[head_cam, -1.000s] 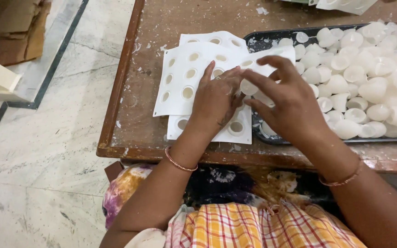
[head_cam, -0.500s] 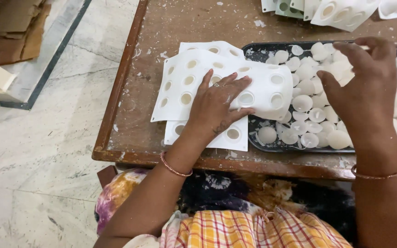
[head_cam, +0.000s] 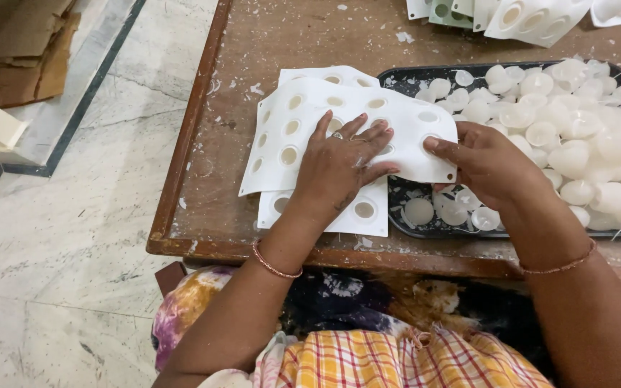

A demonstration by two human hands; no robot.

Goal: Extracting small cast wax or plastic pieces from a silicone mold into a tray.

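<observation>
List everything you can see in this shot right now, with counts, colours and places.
mould sheets: two stacked, white with round holes, on the table's left part, top one overlapping the tray
tray: one, black, right of the sheets
wax cups: many, too heaped to count, white, in the tray
spare moulds: several, white and pale green, top edge of the table
table: one, brown wood, dusted with white flakes
cardboard: brown, on the floor at top left
floor: pale marble
left hand: flat on the top sheet
right hand: pinching the top sheet's right edge
</observation>
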